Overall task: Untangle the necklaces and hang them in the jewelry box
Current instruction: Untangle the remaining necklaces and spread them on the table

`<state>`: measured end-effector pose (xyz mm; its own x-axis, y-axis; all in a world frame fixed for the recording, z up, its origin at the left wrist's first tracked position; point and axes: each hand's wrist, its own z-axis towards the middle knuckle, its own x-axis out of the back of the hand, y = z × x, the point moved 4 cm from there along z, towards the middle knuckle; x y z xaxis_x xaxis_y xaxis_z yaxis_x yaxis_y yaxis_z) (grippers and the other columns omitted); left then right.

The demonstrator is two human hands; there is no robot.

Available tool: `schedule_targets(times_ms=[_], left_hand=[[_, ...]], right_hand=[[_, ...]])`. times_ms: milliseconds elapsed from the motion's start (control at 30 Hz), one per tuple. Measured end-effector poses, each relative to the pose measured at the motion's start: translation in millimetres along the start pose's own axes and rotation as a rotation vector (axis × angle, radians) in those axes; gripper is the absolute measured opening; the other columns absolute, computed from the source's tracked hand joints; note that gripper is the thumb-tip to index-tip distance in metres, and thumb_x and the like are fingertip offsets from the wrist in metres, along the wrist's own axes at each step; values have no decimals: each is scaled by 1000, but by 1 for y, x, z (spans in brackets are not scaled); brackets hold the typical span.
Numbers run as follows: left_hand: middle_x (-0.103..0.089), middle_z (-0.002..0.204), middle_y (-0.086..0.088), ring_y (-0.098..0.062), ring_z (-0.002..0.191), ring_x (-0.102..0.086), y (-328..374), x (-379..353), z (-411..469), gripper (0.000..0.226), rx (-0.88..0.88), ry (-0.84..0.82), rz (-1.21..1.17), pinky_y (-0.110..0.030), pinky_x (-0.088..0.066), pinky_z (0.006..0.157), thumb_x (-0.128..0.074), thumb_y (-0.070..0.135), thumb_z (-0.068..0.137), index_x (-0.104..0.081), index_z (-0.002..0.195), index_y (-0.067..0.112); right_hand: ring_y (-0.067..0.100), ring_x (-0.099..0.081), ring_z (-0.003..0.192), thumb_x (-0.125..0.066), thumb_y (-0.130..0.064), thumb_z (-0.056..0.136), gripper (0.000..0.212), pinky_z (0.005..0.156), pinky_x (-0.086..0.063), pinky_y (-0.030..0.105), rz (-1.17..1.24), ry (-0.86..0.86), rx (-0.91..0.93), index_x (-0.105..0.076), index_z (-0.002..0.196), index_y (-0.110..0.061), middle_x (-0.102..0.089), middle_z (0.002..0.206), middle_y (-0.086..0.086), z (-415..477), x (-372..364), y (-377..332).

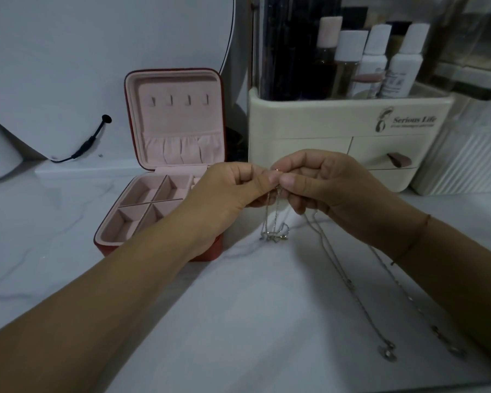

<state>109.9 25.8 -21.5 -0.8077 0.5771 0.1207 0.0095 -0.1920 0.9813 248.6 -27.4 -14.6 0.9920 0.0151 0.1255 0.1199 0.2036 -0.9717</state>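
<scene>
Early stage. Necklaces [273,222] pinched at the top by left hand [233,191] and right hand [326,188], tangle dangling, strands trailed over worktop [238,302]. Jewelry box [179,123] stood open; lid hooks [169,100] bare, nothing hung yet.

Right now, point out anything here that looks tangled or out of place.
The chains pinched by the left hand and right hand hang in a knotted clump; the hooks in the jewelry box are bare.

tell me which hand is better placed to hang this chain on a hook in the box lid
Probably left. The left hand is nearest the open jewelry box, whose empty lid hooks lie up-left of it. The right hand is farther off, pinching the same necklace.
</scene>
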Motion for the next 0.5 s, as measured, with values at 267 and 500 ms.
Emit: schedule_targets(times_ms=[267,500], left_hand=[[-68,72,-3,-12,74,-64,-2,-3,0,28,92,-68,-107,-29,-55,82,-56,18,90,-73,68,16],[-68,77,-2,-13,78,-62,-2,0,1,21,72,-123,-173,-32,-52,85,-67,34,67,-74,71,15]], right_hand=[[10,-55,56,-59,-5,87,3,55,-46,17,-14,21,-18,-60,89,-4,-61,62,3,-1,1,0],[12,-53,59,-60,-4,88,5,59,-46,19,-47,114,27,-63,87,-8,-61,64,4,0,6,0]])
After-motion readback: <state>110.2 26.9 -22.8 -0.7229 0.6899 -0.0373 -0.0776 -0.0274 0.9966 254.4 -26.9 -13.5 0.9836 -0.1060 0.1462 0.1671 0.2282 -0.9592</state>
